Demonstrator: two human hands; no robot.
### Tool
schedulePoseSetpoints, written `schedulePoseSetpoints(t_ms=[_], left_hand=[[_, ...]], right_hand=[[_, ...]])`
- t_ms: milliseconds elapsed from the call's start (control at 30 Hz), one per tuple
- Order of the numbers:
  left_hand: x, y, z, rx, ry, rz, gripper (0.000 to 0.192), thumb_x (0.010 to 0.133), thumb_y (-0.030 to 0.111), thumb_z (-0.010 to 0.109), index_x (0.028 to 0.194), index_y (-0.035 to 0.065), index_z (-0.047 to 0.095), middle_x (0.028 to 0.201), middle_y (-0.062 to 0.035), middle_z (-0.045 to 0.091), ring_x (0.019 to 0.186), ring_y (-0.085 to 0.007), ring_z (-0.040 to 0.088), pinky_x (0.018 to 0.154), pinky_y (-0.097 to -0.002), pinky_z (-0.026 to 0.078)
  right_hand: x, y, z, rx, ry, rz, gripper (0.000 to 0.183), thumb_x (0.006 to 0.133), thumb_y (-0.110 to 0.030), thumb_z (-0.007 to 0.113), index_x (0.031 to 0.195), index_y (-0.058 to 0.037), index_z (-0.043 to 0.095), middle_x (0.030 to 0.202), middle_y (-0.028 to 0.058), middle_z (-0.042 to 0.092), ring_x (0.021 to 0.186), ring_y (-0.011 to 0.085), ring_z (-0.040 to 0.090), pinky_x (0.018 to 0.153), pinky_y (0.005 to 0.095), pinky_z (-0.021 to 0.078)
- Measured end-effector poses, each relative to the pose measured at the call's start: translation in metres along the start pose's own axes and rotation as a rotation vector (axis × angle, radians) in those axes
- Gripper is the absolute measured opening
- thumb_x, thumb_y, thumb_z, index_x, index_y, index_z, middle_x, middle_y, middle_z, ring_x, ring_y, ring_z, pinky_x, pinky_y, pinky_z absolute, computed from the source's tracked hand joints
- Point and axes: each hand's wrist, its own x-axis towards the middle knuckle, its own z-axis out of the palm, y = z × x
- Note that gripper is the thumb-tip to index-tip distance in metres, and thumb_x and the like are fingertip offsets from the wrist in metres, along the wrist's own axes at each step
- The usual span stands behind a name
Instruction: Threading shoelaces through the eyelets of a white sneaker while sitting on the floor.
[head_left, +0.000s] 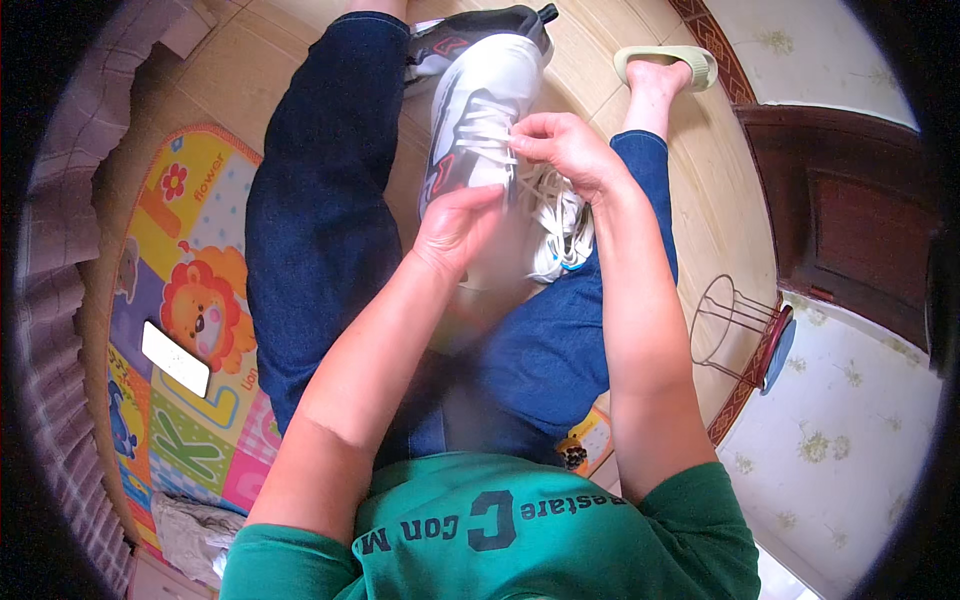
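Note:
A white and grey sneaker (491, 82) with red marks lies between my legs, its toe pointing away from me. White laces cross its tongue. My right hand (559, 150) pinches a lace at the sneaker's right edge between thumb and fingertips. My left hand (469, 225) is at the ankle end of the shoe, thumb extended; whether its fingers hold anything is hidden. A bundle of white shoelaces (559, 229) lies just right of the sneaker, beneath my right wrist. A dark grey and black sneaker (495, 26) sits beyond the white one, partly covered by it.
A colourful children's play mat (202, 157) covers the tiled floor at left, with a white phone-like slab (175, 358) on it. A grey cloth (191, 532) lies at lower left. A small metal-framed stool (739, 322) and a dark wooden door (862, 217) are at right.

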Motion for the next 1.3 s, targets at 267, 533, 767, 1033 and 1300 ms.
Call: schedulePoseSetpoints(t_ms=[267, 533, 767, 1033, 1300], left_hand=[[0.002, 0.0, -0.008, -0.08, 0.04, -0.038, 0.047, 0.076, -0.011, 0.045, 0.123, -0.0067, 0.036, 0.123, -0.0151, 0.045, 0.116, -0.0239, 0.042, 0.105, -0.0354, 0.027], [-0.003, 0.002, 0.001, -0.111, 0.069, -0.051, 0.045, 0.077, -0.011, 0.046, 0.121, -0.0055, 0.039, 0.121, -0.0149, 0.047, 0.115, -0.0234, 0.044, 0.104, -0.035, 0.028], [-0.004, 0.001, -0.001, -0.145, 0.045, -0.084, 0.042, 0.077, -0.01, 0.046, 0.119, -0.0062, 0.041, 0.119, -0.0158, 0.048, 0.113, -0.0249, 0.045, 0.103, -0.0361, 0.03], [0.003, -0.001, -0.017, -0.031, 0.109, -0.107, 0.033, 0.077, -0.004, 0.051, 0.11, -0.0058, 0.047, 0.108, -0.0151, 0.054, 0.102, -0.0251, 0.051, 0.094, -0.0366, 0.036], [0.007, -0.007, -0.018, 0.034, 0.023, -0.012, 0.042, 0.08, -0.002, 0.047, 0.121, -0.0077, 0.037, 0.12, -0.0188, 0.047, 0.113, -0.0282, 0.045, 0.101, -0.0389, 0.03]], right_hand=[[-0.011, 0.005, 0.003, -0.069, 0.204, -0.261, 0.012, 0.076, -0.007, 0.064, 0.085, -0.0002, 0.063, 0.082, 0.0022, 0.062, 0.075, 0.0083, 0.055, 0.07, 0.0215, 0.0432], [-0.017, 0.011, 0.016, -0.288, 0.375, -0.452, 0.009, 0.069, -0.008, 0.064, 0.077, -0.0025, 0.064, 0.075, 0.0099, 0.06, 0.071, 0.0193, 0.059, 0.067, 0.0279, 0.0463], [-0.009, -0.014, 0.025, -0.528, 0.412, -0.609, 0.013, 0.071, -0.014, 0.063, 0.077, -0.0031, 0.065, 0.076, 0.0107, 0.059, 0.072, 0.0236, 0.058, 0.067, 0.0311, 0.0462], [0.007, -0.071, 0.046, -1.214, 0.222, -0.332, 0.024, 0.072, -0.023, 0.058, 0.078, -0.0015, 0.066, 0.078, 0.0199, 0.061, 0.078, 0.0344, 0.06, 0.071, 0.0418, 0.0466], [0.029, -0.077, 0.044, -1.281, 0.051, -0.234, 0.032, 0.064, -0.023, 0.056, 0.074, 0.0064, 0.064, 0.077, 0.0249, 0.06, 0.074, 0.0337, 0.061, 0.069, 0.0379, 0.0477]])
